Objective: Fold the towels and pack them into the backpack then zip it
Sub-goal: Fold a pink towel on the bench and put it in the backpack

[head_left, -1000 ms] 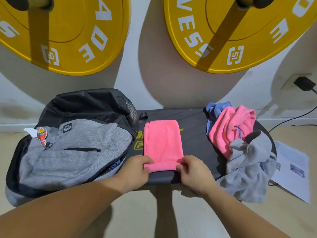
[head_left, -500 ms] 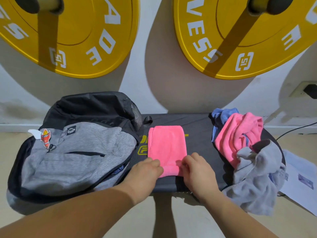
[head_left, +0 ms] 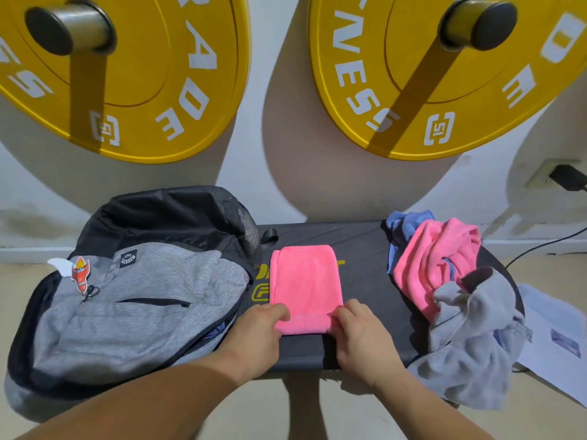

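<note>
A: What shows of the person?
B: Left forearm (head_left: 143, 401) and right forearm (head_left: 422, 404), both bare (right to the frame's edge); left hand (head_left: 257, 331) and right hand (head_left: 362, 335) bare too.

- A folded pink towel (head_left: 305, 281) is laid flat on a dark bench (head_left: 362, 249).
- Its near corners are covered by the left hand (head_left: 259, 331) and right hand (head_left: 360, 336).
- A grey backpack (head_left: 133, 312) is seen just left; loose towels (head_left: 444, 274) are heaped at the right.
</note>
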The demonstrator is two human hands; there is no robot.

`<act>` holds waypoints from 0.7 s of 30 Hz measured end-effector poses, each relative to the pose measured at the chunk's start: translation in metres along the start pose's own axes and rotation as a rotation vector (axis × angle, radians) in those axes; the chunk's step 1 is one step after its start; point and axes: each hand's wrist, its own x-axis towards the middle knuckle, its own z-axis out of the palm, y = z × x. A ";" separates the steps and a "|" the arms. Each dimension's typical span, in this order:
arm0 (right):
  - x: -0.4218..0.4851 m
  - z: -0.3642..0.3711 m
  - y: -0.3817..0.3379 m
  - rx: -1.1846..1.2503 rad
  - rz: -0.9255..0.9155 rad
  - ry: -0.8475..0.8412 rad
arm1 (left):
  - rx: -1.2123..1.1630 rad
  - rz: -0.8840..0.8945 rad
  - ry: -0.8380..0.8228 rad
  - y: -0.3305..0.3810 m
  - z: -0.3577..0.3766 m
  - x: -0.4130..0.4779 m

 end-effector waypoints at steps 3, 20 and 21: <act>0.001 -0.019 -0.004 0.257 0.163 -0.169 | -0.199 -0.189 -0.032 0.004 -0.001 0.002; 0.011 -0.018 -0.007 0.394 0.408 -0.097 | 0.553 0.219 -0.261 0.042 -0.012 -0.021; 0.009 -0.017 -0.008 0.295 0.333 -0.046 | 0.585 0.226 -0.257 0.041 -0.011 -0.021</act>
